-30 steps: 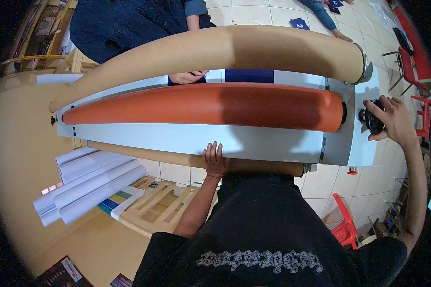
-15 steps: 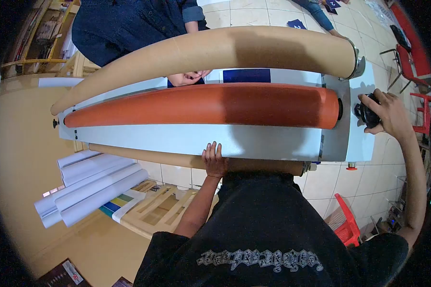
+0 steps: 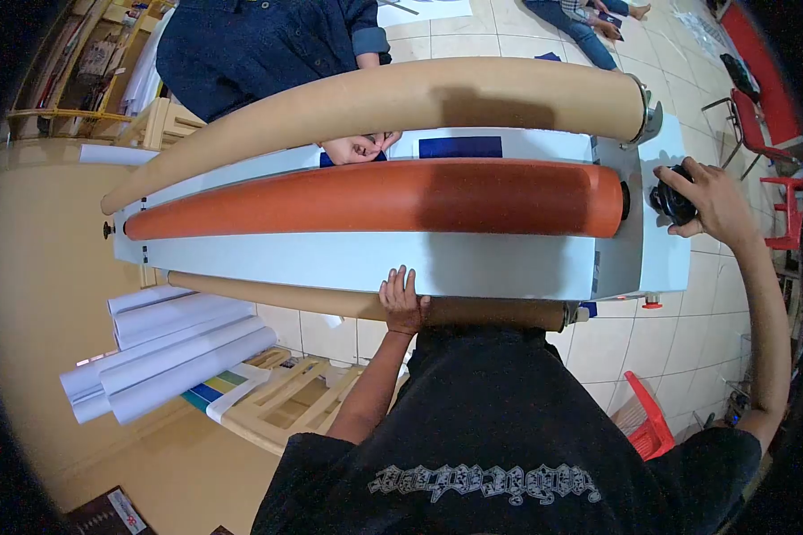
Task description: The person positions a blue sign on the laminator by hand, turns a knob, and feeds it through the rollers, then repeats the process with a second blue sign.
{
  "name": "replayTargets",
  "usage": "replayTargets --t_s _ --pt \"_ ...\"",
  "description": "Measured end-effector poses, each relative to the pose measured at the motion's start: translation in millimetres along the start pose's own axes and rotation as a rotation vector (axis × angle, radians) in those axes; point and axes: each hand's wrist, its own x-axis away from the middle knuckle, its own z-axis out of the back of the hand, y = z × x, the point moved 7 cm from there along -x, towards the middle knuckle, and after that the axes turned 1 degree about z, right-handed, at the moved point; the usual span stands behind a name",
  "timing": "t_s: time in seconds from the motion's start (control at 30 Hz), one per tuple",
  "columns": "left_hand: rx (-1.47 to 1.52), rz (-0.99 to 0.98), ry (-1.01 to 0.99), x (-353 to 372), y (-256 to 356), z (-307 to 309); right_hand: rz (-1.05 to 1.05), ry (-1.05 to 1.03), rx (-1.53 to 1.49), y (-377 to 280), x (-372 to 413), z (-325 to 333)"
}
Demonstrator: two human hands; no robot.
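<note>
My right hand [image 3: 716,203] is closed around a black hand knob [image 3: 674,201] at the right end of a long white roller machine [image 3: 509,263]. My left hand [image 3: 403,301] lies on the machine's near edge, its fingers stretched out over the white panel. Under that palm runs a brown roll [image 3: 500,312] along the near side. An orange-red roller [image 3: 375,198] spans the machine's middle, and a thick brown tube [image 3: 375,98] sits above its far side. Dark blue flat pieces [image 3: 459,147] show behind the orange-red roller.
Across the machine stands a co-worker in a dark shirt [image 3: 268,53], with hands [image 3: 361,147] close together by a blue piece. White rolls [image 3: 178,348] lie on a wooden rack [image 3: 285,397] at left. Red chairs [image 3: 647,419] stand at right. Another person's leg [image 3: 571,31] shows beyond.
The view has shifted slightly, so the machine's right end appears further left. My right hand stays on the knob and my left hand on the near edge. The co-worker's hands have shifted slightly.
</note>
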Motion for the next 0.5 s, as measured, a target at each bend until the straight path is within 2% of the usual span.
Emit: replayTargets --t_s 0.13,0.2,0.27,0.33,0.4,0.5 --pt "-0.048 -0.033 0.036 0 2 3 -0.026 -0.041 -0.044 -1 2 -4" --pt "-0.079 -0.066 0.039 -1 5 8 -0.023 0.019 -0.044 3 3 -8" --pt "-0.045 -0.031 -0.028 -3 7 11 -0.064 -0.040 -0.077 0 1 -9" --pt "0.004 0.002 -0.069 -8 10 18 -0.068 0.027 -0.057 -2 3 -12" --pt "0.040 0.004 -0.080 -19 17 33 -0.079 -0.004 -0.023 -6 2 -12" --pt "0.169 0.017 -0.198 -43 33 33 -0.092 0.014 -0.008 -10 2 -11"
